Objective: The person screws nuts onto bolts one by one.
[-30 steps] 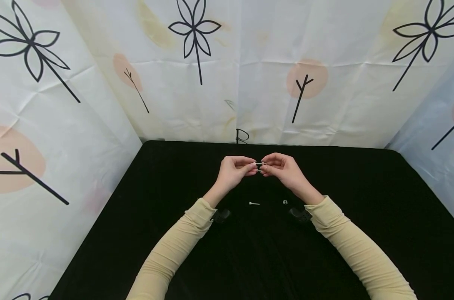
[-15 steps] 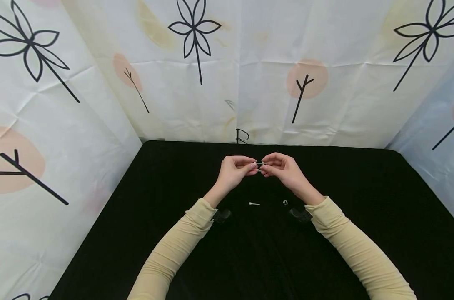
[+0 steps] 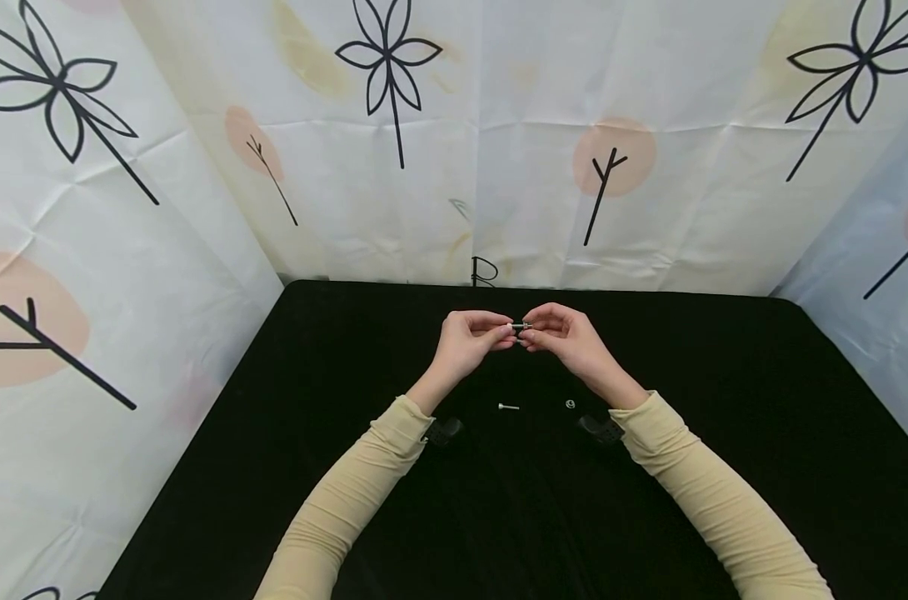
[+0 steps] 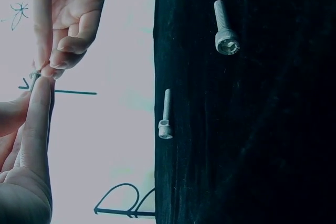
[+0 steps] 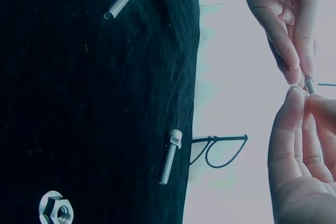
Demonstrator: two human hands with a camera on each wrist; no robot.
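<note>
Between the fingertips of both hands a small metal bolt (image 3: 517, 326) is held level above the far part of the table. My left hand (image 3: 460, 343) pinches its left end, the socket head by the look of the right wrist view. My right hand (image 3: 574, 343) has thumb and fingers round the other end, at a small nut (image 3: 526, 326) on the thread. Fingertips hide much of both ends. Below, on the cloth, lies a second bolt (image 4: 166, 114) with a nut up against its head. Nearer the person is a third bolt (image 4: 225, 30), its thread bare.
A loose hex nut with a washer-like disc (image 5: 56, 208) lies on the right, near the right wrist. Black cloth (image 3: 514, 500) covers the table. White patterned curtains (image 3: 529, 200) stand close behind its far edge and along both sides.
The right fingers shift slightly around the nut end of the bolt. The left hand keeps its grip, and the pieces on the table stay where they were.
</note>
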